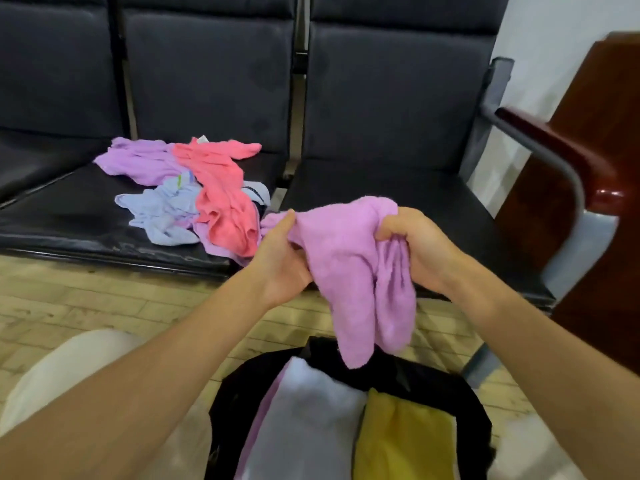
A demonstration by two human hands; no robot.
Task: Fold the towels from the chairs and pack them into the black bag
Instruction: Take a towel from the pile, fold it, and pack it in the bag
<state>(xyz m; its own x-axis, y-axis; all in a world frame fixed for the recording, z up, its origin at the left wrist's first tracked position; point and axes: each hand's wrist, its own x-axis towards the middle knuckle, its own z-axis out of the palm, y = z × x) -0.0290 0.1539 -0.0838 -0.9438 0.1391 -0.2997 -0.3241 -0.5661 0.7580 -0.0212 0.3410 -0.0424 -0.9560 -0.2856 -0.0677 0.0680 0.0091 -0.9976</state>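
Both hands hold a pink-lilac towel (349, 265) in the air in front of the chairs. My left hand (282, 258) pinches its left edge and my right hand (420, 244) grips its bunched right side; the loose end hangs down over the black bag (228, 407). The bag stands open at the bottom centre with a folded pale lilac-white towel (304, 420) and a yellow towel (401, 438) inside. On the middle chair seat (69, 216) lie unfolded towels: a purple one (138, 161), a coral-pink one (218, 188) and a light blue one (162, 209).
A row of black padded chairs runs across the view; the right seat (398, 188) lies behind my hands. A metal armrest with a dark red wooden top (554, 147) and a dark red cabinet (602, 168) stand at the right. Light wooden floor (104, 306) below; my pale-trousered knee (69, 368) at the lower left.
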